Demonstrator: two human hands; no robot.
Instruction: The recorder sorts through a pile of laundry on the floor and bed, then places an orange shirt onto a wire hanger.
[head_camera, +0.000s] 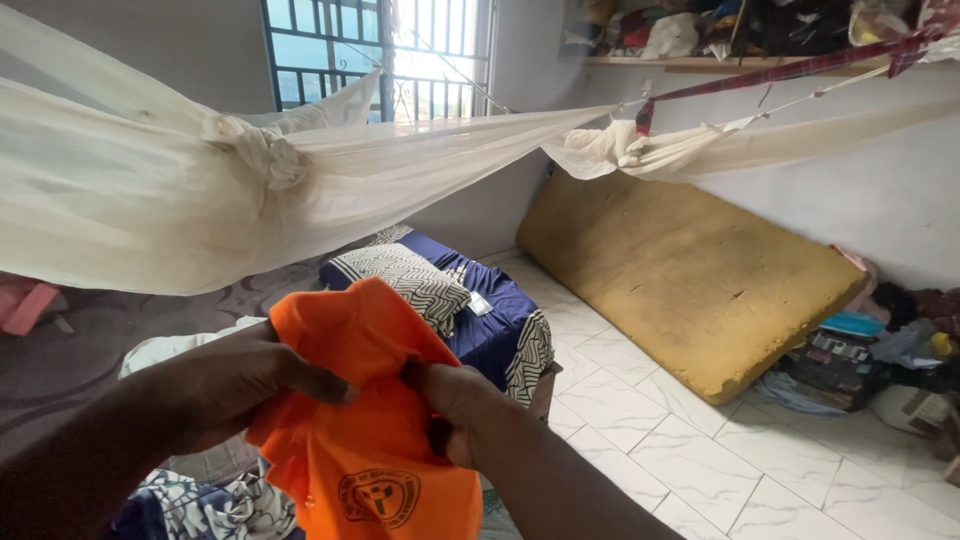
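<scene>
Orange cloth, a shirt (370, 420) with a round dark emblem low on its front, is held up in front of the chest by both hands, above a heap of patterned laundry (215, 505) at the bottom edge of the view. The left hand (245, 380) is closed on the shirt's left side, its fingers pinched into the fabric near the upper edge; the right hand (462, 405) is clenched on the right side, with the thumb pressed into a fold. Between the two grips the cloth is bunched and peaked rather than flat, so the step in hand is judged to be the opening out or straightening of the garment. For the next move, the two grips would need to be drawn apart and the edges found, so that the fabric hangs smooth; a firmer hold at the shoulders or seams is likely called for, since the cloth is limp and creased. Behind the shirt a pale mosquito net (300, 170) is strung across the room, with a bed (490, 330) in blue covers below it and a yellow foam mattress (690, 280) leaned against the wall on the tiled floor (700, 450).
</scene>
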